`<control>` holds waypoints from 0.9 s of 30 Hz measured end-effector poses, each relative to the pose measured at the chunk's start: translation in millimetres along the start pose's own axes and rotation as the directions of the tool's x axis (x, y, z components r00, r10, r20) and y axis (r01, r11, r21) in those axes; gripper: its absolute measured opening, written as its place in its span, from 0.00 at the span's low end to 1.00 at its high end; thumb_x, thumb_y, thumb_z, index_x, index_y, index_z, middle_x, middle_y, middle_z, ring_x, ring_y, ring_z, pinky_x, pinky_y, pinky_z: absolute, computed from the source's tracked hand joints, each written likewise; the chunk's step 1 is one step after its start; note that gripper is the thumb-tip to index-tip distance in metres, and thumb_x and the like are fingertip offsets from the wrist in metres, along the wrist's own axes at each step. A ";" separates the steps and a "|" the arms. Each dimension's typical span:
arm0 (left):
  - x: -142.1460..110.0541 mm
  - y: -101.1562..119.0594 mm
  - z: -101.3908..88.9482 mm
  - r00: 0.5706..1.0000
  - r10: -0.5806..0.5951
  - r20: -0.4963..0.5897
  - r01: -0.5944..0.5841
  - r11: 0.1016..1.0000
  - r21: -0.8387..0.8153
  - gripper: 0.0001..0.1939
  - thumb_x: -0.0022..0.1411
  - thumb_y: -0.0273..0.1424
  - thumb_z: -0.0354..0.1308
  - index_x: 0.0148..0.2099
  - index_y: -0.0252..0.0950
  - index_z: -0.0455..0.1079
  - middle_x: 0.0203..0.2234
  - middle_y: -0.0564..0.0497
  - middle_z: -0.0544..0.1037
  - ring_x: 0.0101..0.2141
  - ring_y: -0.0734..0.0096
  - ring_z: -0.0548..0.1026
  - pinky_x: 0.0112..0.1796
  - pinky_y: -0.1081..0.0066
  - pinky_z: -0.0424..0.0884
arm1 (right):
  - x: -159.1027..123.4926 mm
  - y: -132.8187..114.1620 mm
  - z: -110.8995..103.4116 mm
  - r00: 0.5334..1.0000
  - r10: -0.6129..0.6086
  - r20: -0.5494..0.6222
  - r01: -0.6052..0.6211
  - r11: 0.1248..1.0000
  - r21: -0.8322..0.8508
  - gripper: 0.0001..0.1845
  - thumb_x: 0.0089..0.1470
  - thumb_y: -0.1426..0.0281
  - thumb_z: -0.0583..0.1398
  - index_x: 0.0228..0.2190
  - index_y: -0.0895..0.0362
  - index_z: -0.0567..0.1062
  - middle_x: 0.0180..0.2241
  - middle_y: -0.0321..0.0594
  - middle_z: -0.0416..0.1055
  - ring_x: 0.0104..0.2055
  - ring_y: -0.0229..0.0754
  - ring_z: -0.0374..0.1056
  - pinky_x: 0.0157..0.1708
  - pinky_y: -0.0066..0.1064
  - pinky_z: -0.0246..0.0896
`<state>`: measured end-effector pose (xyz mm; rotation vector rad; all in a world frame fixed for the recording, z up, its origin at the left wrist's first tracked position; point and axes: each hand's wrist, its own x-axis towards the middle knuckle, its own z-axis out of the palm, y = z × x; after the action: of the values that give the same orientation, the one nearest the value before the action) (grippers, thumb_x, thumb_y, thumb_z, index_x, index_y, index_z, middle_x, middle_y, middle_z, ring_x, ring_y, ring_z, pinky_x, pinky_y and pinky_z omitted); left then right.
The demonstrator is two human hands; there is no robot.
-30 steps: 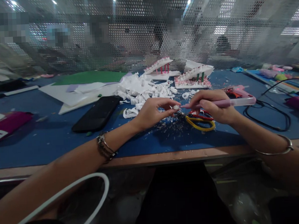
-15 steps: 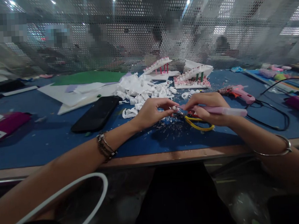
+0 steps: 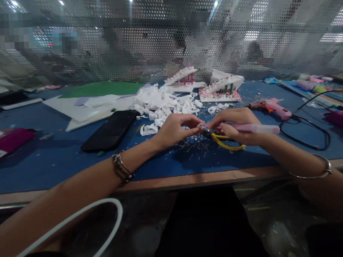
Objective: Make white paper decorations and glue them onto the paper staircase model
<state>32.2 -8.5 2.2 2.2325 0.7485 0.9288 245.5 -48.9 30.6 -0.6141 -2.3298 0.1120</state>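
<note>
My left hand [image 3: 178, 130] pinches a small whitish piece [image 3: 200, 126] between thumb and fingertips; its exact kind is too small to tell. A pink pen-shaped tool [image 3: 245, 128] with a paler back end lies in my right hand [image 3: 236, 120], fingers closed round it and its tip pointed left at the piece. The tip itself is partly hidden by the fingers. Under my right hand rests a pair of scissors with yellow handles [image 3: 227, 144], flat on the blue table. Fine white shavings [image 3: 193, 144] are scattered below both hands.
Behind the hands lies a heap of crumpled white scraps [image 3: 159, 100], with two white-and-pink models [image 3: 221, 90] farther back. A black phone [image 3: 110, 131] is on the left. To the right are a pink glue gun [image 3: 275, 107] and its black cord [image 3: 328, 137]. A perforated metal screen [image 3: 145, 42] stands behind.
My right hand and the pink tool have shifted slightly left, bringing the tip closer to my left fingertips. My left hand stays almost where it was.
</note>
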 end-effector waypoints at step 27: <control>1.9 5.8 3.6 0.990 -0.139 -0.027 0.131 0.970 -0.204 0.12 0.53 0.32 0.60 0.38 0.29 0.73 0.26 0.49 0.79 0.26 0.75 0.77 0.31 0.77 0.73 | -0.1 -1.4 -1.4 0.998 0.024 -0.055 -0.024 1.000 0.004 0.13 0.51 0.75 0.50 0.30 0.60 0.74 0.27 0.37 0.72 0.28 0.32 0.66 0.30 0.25 0.60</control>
<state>37.6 -12.2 4.9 1.9670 0.7782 0.9419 245.9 -50.3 32.0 -0.6361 -2.2687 0.1092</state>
